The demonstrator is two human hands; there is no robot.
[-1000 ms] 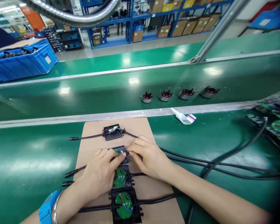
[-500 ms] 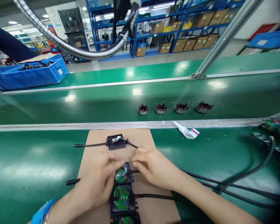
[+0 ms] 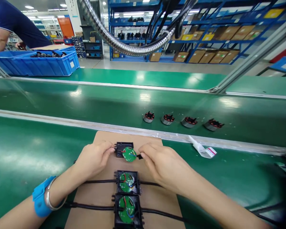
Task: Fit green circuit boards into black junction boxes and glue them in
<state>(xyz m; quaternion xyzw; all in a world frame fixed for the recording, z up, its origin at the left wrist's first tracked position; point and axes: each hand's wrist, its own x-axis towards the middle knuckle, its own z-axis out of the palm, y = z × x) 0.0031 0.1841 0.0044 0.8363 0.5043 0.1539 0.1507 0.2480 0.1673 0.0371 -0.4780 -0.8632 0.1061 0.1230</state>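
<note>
A small black plastic case [image 3: 120, 146] lies at the top of the cardboard sheet. A round green circuit board [image 3: 129, 154] with thin coloured wires rests over its front edge. My left hand [image 3: 94, 159] is closed at the case's left side, pinching the black cable where it enters; the fingers mostly cover that cable. On the other side, my right hand [image 3: 160, 162] pinches the black cable end [image 3: 139, 156] beside the board. Below the hands, two more black cases [image 3: 136, 178] hold round green boards, with cables running out both sides.
Beneath the cases is a brown cardboard sheet [image 3: 90, 203] on the green table. Several copper-wound motor stators [image 3: 168, 119] stand in a row beyond the metal rail. A crumpled white wrapper [image 3: 203, 151] lies right. Blue bins [image 3: 47, 65] and a person are at far left; a metal hose [image 3: 133, 49] hangs overhead.
Both hands have moved from the middle case up to the top one. A green board now shows on the top case, where white connectors were visible. My view has shifted.
</note>
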